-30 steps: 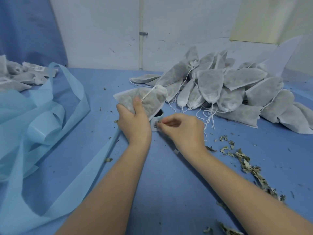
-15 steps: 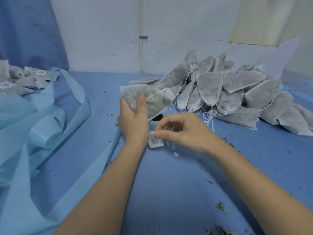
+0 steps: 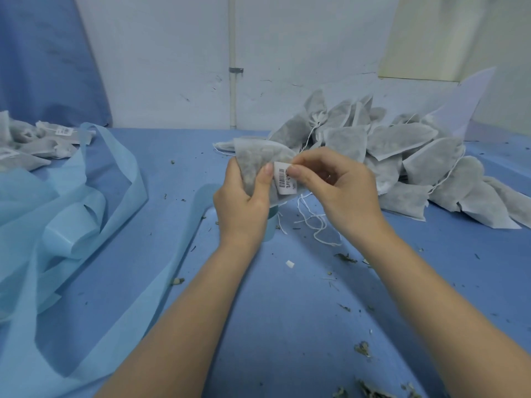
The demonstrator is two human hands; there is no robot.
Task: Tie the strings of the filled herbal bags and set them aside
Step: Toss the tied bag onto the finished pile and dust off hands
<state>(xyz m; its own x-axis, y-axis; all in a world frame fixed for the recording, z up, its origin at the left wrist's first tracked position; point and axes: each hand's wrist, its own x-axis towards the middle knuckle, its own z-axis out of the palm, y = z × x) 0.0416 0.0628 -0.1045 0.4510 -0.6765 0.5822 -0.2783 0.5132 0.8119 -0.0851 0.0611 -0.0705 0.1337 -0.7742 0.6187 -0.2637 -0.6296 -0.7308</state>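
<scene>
Above the middle of the blue counter (image 3: 287,326), a filled herbal bag (image 3: 255,162) is held up off the surface. The left hand (image 3: 244,196) grips its lower corner, thumb pressed across the front and fingers curled behind. The right hand (image 3: 339,185) pinches a white barcode label (image 3: 284,179) between thumb and forefinger and holds it against the bag's face. Loose white strings (image 3: 313,222) dangle below the bag and trail onto the counter, so the tying looks not yet done.

To do this step well, I would judge that the label should be pressed flat without creasing. The left hand should keep the neck gathered so no herb spills, and both string ends should be found before they are drawn tight. Those strings lie in loops that could tangle or snag on the fingers, so pulling them straight first seems wise.

Just behind and to the right sits a large heap of filled bags (image 3: 402,162), some showing strings. Far to the left lies a smaller group of bags with labels (image 3: 37,139). Light blue fabric strips (image 3: 71,211) sprawl across the left side. Dried herb crumbs (image 3: 362,349) are scattered over the counter.
</scene>
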